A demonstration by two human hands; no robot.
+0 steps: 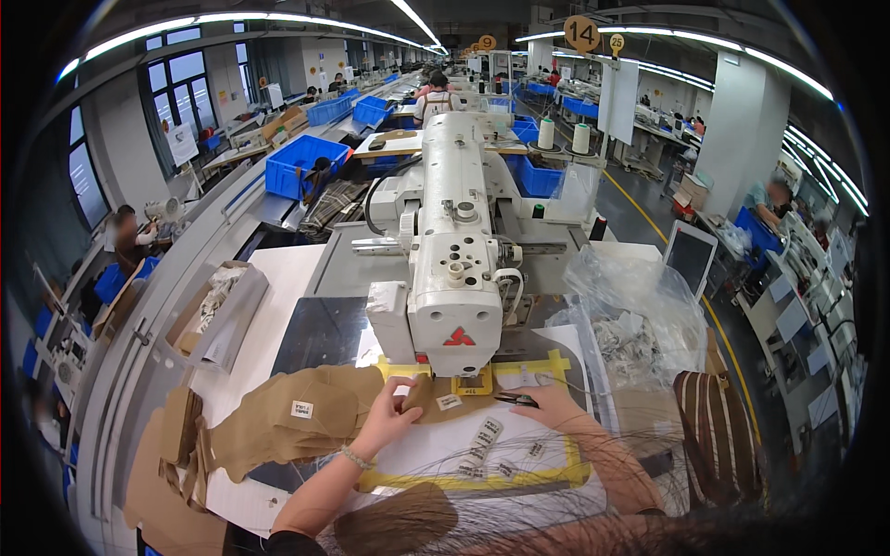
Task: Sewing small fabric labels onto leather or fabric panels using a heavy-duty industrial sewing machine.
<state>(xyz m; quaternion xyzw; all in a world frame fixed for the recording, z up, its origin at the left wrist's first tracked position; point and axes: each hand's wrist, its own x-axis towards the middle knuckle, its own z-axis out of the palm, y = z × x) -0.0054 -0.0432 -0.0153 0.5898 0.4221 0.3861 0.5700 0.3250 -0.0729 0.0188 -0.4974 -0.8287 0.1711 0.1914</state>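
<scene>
**White label framed by both hands**

The white label (450, 402) is seen lying on brown cloth (423, 398), just near-left of the yellow plate (487, 379) — to the right of the left hand (393, 414), whose fingertips are nearer than those of the right hand (553, 408). Its long axis is set roughly left to right, right end tipped slightly away. The cloth is held between slightly parted left thumb and forefinger; dark snips (521, 400) are gripped by curled right fingers (blade gap cannot be told).

A round orange sign (582, 33) is overhead, left of a white pillar (749, 120); a yellow line (640, 211) runs along the grey floor (660, 196).
</scene>
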